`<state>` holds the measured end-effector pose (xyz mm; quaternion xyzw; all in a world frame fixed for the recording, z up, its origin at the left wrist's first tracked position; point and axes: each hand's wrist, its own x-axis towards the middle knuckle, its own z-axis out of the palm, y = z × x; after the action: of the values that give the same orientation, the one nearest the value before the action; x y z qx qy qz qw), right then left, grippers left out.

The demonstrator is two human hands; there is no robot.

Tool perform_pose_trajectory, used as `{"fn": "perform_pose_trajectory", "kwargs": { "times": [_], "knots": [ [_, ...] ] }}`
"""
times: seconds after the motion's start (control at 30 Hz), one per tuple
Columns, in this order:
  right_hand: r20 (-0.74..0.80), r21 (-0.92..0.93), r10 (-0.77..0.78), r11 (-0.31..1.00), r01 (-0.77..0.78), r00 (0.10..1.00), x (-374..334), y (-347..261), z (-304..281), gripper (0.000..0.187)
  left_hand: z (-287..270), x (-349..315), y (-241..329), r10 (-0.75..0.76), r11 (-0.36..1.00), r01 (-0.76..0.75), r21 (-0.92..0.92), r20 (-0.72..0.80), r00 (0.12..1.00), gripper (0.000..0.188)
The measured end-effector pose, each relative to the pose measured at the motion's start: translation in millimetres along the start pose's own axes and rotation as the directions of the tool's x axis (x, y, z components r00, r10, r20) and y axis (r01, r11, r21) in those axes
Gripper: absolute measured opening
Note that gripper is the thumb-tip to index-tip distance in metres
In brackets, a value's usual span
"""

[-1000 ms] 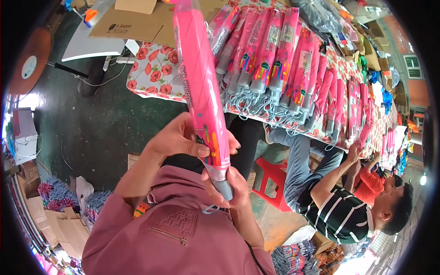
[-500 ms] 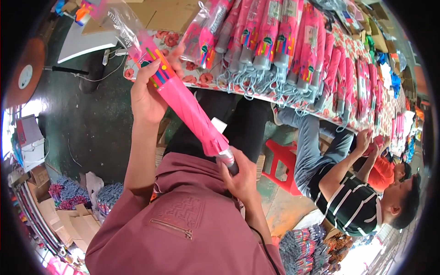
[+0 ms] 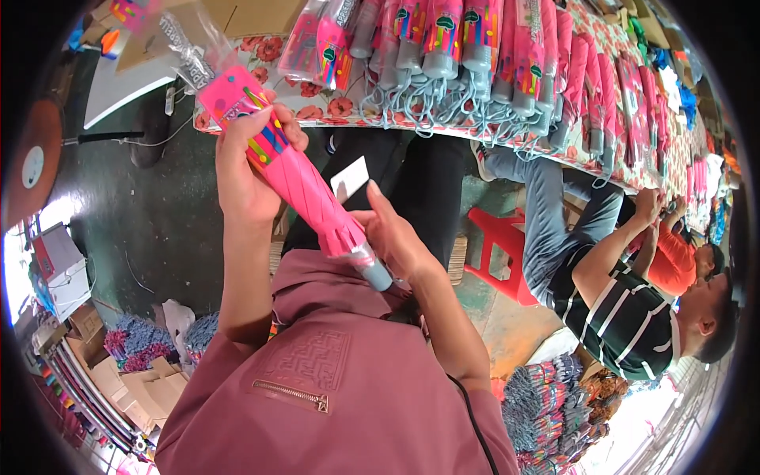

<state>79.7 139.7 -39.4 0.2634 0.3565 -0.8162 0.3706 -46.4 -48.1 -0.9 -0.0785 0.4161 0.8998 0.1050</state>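
A folded pink umbrella (image 3: 305,190) lies slantwise in front of my body, with a colourful striped band near its upper end and a grey handle (image 3: 375,274) at the lower end. My left hand (image 3: 252,166) is wrapped round its upper part. Beyond that hand, a clear plastic sleeve (image 3: 192,51) extends from the umbrella's upper end. My right hand (image 3: 400,241) is beside the lower end, thumb raised apart from the fingers, fingertips at the pink cloth's edge. Between thumb and umbrella a white tag (image 3: 351,179) sticks out.
Many sleeved pink umbrellas (image 3: 441,36) with grey cord loops lie along the flowered tablecloth (image 3: 317,107). At right a person in a striped shirt (image 3: 625,309) sits near a red stool (image 3: 495,245). Bundled umbrellas (image 3: 546,404) and cardboard boxes (image 3: 150,396) are on the floor.
My right hand has let go of the grey handle and shifted up beside the cloth's edge. The umbrella has moved slightly left, and the white tag now stands out further.
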Motion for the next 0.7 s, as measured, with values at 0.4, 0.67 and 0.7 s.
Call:
{"fn": "perform_pose_trajectory", "kwargs": {
  "times": [0.4, 0.67, 0.7],
  "knots": [
    [-0.101, -0.236, -0.608, 0.784, 0.575, 0.788, 10, 5, 50, 0.034, -2, -17, -14, -0.185, 0.979, 0.183, -0.091, -0.016, 0.983, 0.029],
    [-0.113, -0.305, -0.547, 0.814, 0.495, 0.83, -23, 7, 62, 0.035, 9, -24, -18, -0.132, 0.983, 0.147, 0.107, -0.135, 0.982, 0.031],
    [-0.117, -0.372, -0.57, 0.784, 0.497, 0.813, -23, 8, 63, 0.036, 9, -24, -19, -0.139, 0.984, 0.151, 0.098, -0.126, 0.982, 0.032]
  ]
}}
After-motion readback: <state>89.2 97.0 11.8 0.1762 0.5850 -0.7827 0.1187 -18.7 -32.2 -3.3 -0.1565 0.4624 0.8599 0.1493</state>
